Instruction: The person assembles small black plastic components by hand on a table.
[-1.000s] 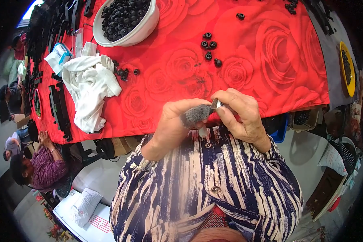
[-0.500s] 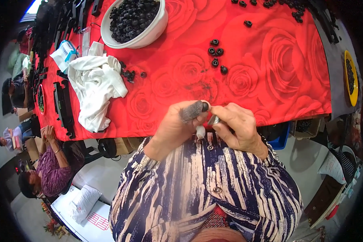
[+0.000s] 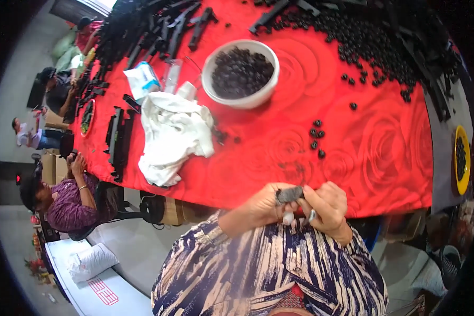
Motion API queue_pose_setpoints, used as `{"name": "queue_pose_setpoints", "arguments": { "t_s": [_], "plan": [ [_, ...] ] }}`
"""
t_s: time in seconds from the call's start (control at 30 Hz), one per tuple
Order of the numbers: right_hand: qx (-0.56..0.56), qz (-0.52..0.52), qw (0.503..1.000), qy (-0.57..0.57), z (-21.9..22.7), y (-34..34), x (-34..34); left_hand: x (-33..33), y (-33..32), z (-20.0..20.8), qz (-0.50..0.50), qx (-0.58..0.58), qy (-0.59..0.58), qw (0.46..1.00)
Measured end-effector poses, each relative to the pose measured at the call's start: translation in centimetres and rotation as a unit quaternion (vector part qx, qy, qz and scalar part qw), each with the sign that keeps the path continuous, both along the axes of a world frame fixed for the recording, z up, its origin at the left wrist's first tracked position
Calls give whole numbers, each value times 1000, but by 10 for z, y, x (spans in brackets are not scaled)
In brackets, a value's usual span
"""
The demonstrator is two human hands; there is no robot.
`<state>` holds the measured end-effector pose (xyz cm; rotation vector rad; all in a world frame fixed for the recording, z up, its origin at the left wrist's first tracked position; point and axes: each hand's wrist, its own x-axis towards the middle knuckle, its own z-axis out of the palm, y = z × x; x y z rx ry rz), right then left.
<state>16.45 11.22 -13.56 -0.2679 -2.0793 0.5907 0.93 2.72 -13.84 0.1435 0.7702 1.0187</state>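
Observation:
My left hand (image 3: 263, 205) is closed in front of me, just over the table's near edge. A fuzzy grey finger wrap (image 3: 288, 195) covers one of its fingers, and a white wrap (image 3: 288, 217) shows below. At the grey wrap's tip it pinches a small black round part, mostly hidden and blurred now. Pressed against that spot is my right hand (image 3: 327, 208), fingers curled. A small pale or metallic thing (image 3: 312, 215) peeks out of its grip; its kind cannot be made out.
Several black round parts (image 3: 317, 133) lie on the red rose-patterned tablecloth (image 3: 379, 174). Farther off stand a white bowl (image 3: 258, 100) full of them and a large spread (image 3: 363, 47) of more. A white cloth (image 3: 174, 137) and long black pieces (image 3: 120, 142) lie left. A person (image 3: 73, 195) sits beyond.
The view has tilted up and shifted, so more of the far table shows and the bowl appears lower and farther right. Both hands stay together; the black part at the fingertips is less visible.

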Motion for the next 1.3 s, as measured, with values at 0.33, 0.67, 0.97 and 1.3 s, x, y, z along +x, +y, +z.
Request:
{"name": "queue_pose_setpoints", "arguments": {
  "t_s": [0.33,0.67,0.97,1.3],
  "plan": [
    [-147,-92,984,-33,-21,0,14,-78,42,57,155,167,459,859],
    [-151,-90,984,1,-27,4,10,-105,97,62,186,238,668,680],
    [-162,-103,981,-13,-25,0,13,-23,89,7,-5,398,668,629],
    [-160,-100,982,17,-25,2,11,-2,107,-6,-156,396,753,502]
  ]
}}
